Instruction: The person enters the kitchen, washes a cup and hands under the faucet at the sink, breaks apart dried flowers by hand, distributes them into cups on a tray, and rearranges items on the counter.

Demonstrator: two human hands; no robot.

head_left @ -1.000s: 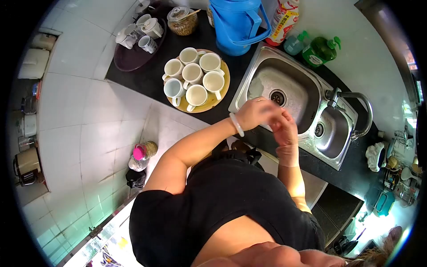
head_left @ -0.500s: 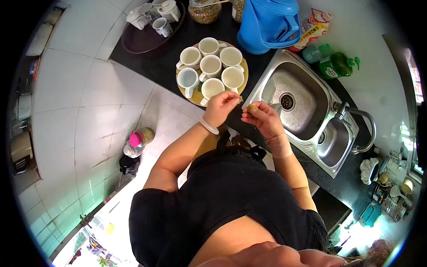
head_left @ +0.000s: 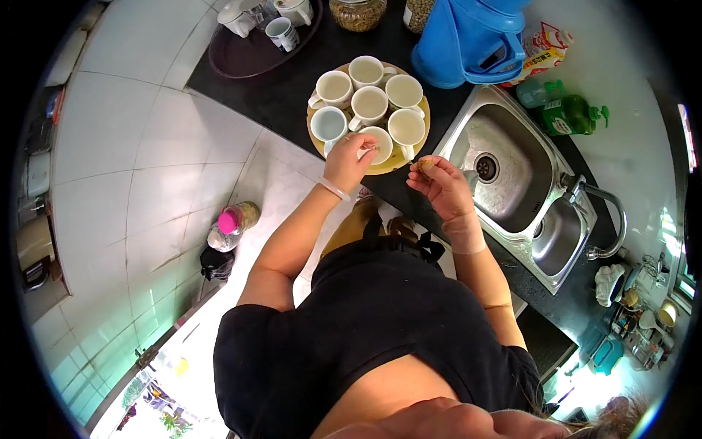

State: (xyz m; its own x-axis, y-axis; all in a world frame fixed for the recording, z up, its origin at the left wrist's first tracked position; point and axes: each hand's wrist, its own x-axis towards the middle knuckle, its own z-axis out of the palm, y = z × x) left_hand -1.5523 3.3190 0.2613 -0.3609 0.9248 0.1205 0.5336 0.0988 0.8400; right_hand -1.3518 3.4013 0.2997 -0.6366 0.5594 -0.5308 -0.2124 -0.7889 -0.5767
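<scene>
Holding a small, irregular brown piece between thumb and fingers, the right hand is between the tray and sink. The left hand, fingertips narrowed, is at the nearest white ceramic cup; whether it grips anything cannot be told. Six similar cups share the round yellow tray. Rightward, a stainless-steel double sink is set in the black bench; beyond stands a blue plastic jug.
</scene>
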